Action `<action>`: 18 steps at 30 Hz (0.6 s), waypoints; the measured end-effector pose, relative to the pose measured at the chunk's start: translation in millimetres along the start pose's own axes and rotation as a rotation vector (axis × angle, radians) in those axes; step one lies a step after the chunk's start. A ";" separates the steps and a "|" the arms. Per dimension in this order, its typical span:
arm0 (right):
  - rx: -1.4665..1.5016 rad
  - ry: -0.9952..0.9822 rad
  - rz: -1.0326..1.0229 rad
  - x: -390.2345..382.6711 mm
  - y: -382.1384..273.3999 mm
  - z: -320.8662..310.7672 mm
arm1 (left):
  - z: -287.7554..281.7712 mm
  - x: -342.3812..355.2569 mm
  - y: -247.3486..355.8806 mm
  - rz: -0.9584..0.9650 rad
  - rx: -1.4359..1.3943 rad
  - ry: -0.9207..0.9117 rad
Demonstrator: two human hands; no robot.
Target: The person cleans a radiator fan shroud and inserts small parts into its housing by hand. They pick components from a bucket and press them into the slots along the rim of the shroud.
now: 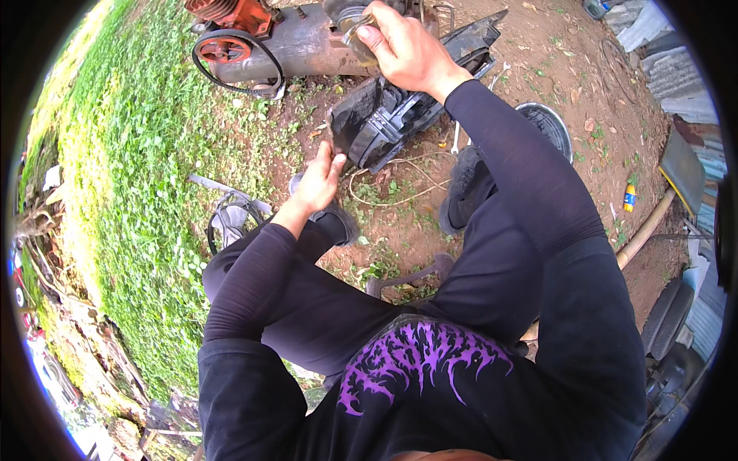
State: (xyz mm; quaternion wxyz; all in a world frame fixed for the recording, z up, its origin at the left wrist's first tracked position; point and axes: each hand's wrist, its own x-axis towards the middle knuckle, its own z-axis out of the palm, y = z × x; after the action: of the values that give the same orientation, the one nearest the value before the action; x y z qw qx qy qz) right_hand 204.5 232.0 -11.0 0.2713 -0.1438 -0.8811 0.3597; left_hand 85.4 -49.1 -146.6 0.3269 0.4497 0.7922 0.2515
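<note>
I am crouched over bare dirt, black sleeves reaching forward. My left hand grips the near edge of a black plastic housing that lies on the ground. My right hand is raised above that housing and is closed on a small round greyish part, held close to a rusty metal cylinder. What the round part is exactly cannot be told.
An orange motor with a black belt loop sits at the cylinder's left end. Grass spreads to the left. A loose belt, a round dark pan, a wrench, a yellow bottle and a wooden handle lie around.
</note>
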 end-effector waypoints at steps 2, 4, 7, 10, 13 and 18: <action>0.007 0.083 -0.177 -5.7 8.8 18.6 | -39.3 -3.9 41.8 -0.171 0.315 -0.192; -0.037 0.001 -0.097 -9.1 -2.9 36.0 | -81.1 -21.1 70.3 -0.316 0.402 -0.189; -0.073 -0.053 -0.146 -19.5 -19.8 69.2 | -106.9 -49.6 72.4 -0.207 -0.173 0.145; -0.132 -0.125 -0.128 -29.3 -25.3 95.0 | -95.1 -42.2 91.8 0.025 0.170 0.216; -0.188 -0.129 -0.075 -23.6 -27.9 113.7 | -101.3 -27.5 90.4 -0.011 0.333 0.085; -0.105 0.088 0.042 -1.9 -30.4 89.6 | -106.1 -0.7 66.4 0.065 0.340 0.219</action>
State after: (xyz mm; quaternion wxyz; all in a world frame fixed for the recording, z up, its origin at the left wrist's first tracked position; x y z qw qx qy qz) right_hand 152.1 160.1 -43.3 0.2942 -0.1917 -0.8829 0.3119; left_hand 43.1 -29.7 -30.4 0.1500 0.4936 0.8392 0.1721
